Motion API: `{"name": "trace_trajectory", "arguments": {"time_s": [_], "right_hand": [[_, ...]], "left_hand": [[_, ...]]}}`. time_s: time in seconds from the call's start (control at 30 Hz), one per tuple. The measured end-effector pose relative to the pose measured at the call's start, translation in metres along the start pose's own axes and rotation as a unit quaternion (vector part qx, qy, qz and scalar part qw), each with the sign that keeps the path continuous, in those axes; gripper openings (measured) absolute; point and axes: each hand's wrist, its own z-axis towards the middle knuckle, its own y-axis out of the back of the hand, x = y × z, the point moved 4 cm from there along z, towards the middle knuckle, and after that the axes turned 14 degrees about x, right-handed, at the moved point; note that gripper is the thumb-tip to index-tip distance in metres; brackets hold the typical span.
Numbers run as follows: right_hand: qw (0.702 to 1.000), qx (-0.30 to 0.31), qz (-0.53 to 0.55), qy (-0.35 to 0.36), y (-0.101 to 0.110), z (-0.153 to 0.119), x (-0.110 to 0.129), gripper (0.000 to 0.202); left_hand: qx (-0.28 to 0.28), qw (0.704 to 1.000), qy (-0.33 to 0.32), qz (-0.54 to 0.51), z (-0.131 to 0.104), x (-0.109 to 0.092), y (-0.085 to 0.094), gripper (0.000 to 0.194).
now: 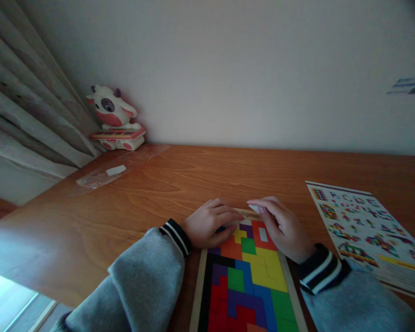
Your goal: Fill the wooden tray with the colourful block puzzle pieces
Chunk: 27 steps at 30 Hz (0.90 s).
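A wooden puzzle board [203,276] with a pale frame holds brightly coloured block pieces fitted together. My left hand [210,223] rests over its far left corner, fingers stretched out and covering some pieces there. Between the thumb and fingers of my right hand [280,226] is a small white piece [254,208], held just above the board's far edge. Below it, a pale rectangular patch [263,234] shows among the red-orange pieces. Yellow pieces [266,269] lie in the middle, with green, blue, purple and red ones nearer me.
A printed pattern sheet [373,230] lies to the right of the board. At the back left, a toy cow with a keyboard [117,120] stands beside the curtain [31,101]. A clear plastic bag [100,177] with a white label lies before it on the wooden table [152,193].
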Motion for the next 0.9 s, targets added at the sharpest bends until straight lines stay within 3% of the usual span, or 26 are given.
{"name": "trace_trajectory", "arguments": {"time_s": [0.13, 0.3, 0.53, 0.73, 0.9], "right_hand": [[1.000, -0.004, 0.003, 0.000, -0.0004, 0.0000, 0.0036, 0.026], [1.000, 0.003, 0.009, 0.008, -0.0023, 0.0007, 0.0064, 0.023], [1.000, 0.007, 0.026, -0.012, -0.0019, 0.0007, 0.0026, 0.019], [0.999, -0.017, 0.009, -0.025, 0.0022, -0.0007, 0.0015, 0.016], [0.999, 0.003, -0.023, 0.032, -0.0027, -0.0013, 0.0062, 0.019]], "left_hand": [[-0.021, 1.000, 0.012, 0.005, -0.0007, 0.0006, 0.0027, 0.031], [0.009, 1.000, -0.006, -0.004, -0.0010, -0.0017, 0.0000, 0.030], [0.011, 1.000, -0.008, 0.001, -0.0010, -0.0030, 0.0008, 0.032], [-0.052, 0.998, 0.025, 0.018, -0.0015, 0.0021, 0.0062, 0.027], [-0.091, 0.994, 0.060, 0.020, -0.0029, 0.0061, 0.0083, 0.025]]}}
